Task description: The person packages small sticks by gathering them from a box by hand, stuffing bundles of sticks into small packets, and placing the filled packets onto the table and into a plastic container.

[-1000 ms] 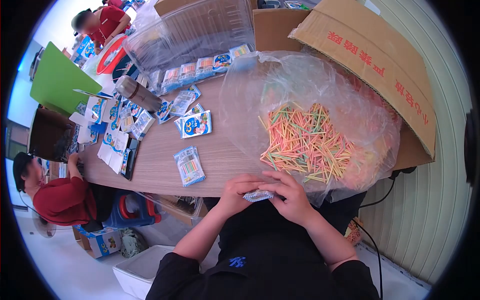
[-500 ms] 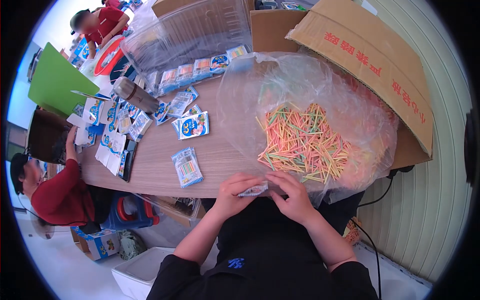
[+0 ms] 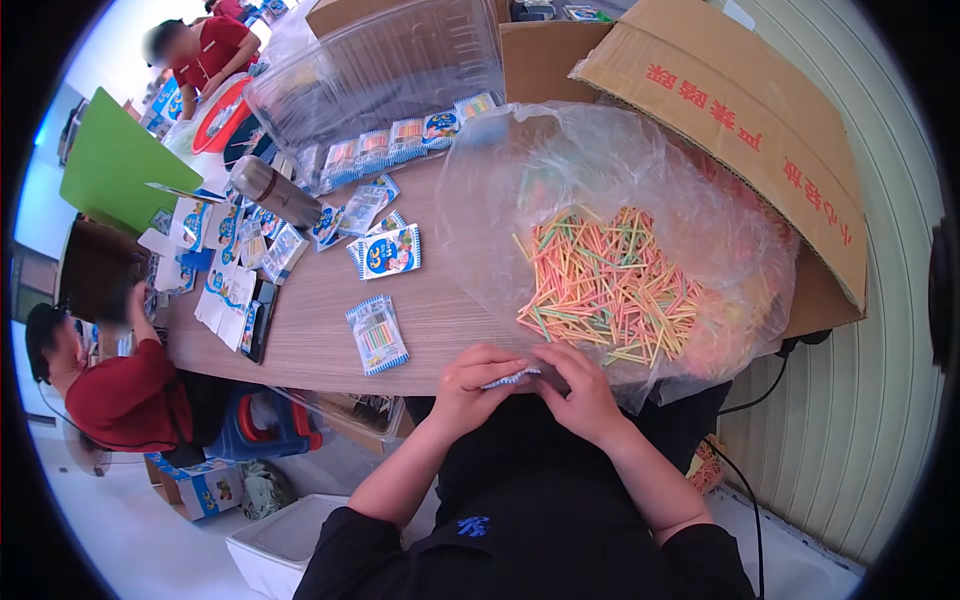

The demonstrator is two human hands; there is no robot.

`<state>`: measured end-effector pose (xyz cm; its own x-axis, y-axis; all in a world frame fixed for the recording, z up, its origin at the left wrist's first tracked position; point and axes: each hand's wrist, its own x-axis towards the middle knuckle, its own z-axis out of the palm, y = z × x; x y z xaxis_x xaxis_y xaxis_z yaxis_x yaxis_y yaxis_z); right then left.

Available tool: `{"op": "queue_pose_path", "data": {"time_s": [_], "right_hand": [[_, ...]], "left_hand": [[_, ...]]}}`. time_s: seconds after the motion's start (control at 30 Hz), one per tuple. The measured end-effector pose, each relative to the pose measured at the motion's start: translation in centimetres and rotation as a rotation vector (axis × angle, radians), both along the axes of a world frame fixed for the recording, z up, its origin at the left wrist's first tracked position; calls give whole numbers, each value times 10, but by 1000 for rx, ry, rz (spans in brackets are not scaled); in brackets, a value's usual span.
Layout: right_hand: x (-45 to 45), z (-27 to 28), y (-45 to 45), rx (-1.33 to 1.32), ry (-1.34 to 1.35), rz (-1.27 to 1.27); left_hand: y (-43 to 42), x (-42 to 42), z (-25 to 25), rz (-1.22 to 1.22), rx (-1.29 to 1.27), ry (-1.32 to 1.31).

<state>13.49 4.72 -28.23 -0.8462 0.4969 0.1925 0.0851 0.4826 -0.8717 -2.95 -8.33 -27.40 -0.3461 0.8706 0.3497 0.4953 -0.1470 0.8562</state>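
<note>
Close to the table's front edge, my left hand pinches a small blue-and-white candy packet, seen nearly edge-on. My right hand has its fingers and thumb closed at the packet's right end; the fingertips of both hands almost meet. Just beyond them lie loose pastel candy sticks in pink, yellow, orange and green, inside an opened clear plastic bag. A filled packet with sticks showing through its window lies left of my hands, and another packet rests farther back.
A cardboard box stands behind the bag. At the back, a clear plastic tray has several packets along its front. A metal flask, flattened cartons and a phone are leftward. Two people in red work nearby.
The packet between my hands has tipped, so less of its face shows now. My hands stay almost in place. At left, the nearer person's hand and arm have moved slightly.
</note>
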Motion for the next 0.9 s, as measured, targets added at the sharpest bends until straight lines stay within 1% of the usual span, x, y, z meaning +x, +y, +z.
{"op": "queue_pose_path", "data": {"time_s": [0.03, 0.13, 0.17, 0.27, 0.3, 0.37, 0.4, 0.47, 0.5, 0.6, 0.63, 0.73, 0.77, 0.87, 0.9], "right_hand": [[0, -1, 0, 7, 1, -4], [0, -1, 0, 19, 2, -16], [0, -1, 0, 15, 1, -25], [0, 0, 0, 0, 13, -34], [1, -2, 0, 2, 13, -43], [2, -6, 0, -1, 18, -46], [1, -7, -1, -18, 32, -27], [2, -6, 2, 0, 52, -3], [2, -5, 3, 14, 59, 6], [3, -4, 2, -1, 48, 4], [2, -3, 2, -5, 39, -4], [2, -3, 2, -4, 52, -8], [2, -2, 2, 1, 54, -8], [2, -1, 2, 0, 40, -8], [2, -1, 2, 0, 36, -7]], "left_hand": [[0, -1, 1, -2, -1, 1], [3, -6, 4, 107, -65, -259], [3, -8, 7, 107, -67, -258], [6, -21, 19, 205, -177, -880], [5, -29, 28, 219, -178, -869], [-2, -53, 47, 290, -194, -748], [-12, -73, 50, 315, -201, -734], [-34, -118, 50, 400, -125, -555], [-41, -130, 51, 413, -125, -544], [-53, -155, 50, 522, -309, -594], [-54, -156, 47, 524, -309, -586], [-58, -152, 38, 497, -553, -368], [-59, -152, 37, 497, -553, -368], [-59, -151, 34, 585, -677, -332], [-60, -151, 31, 587, -675, -335]]}}
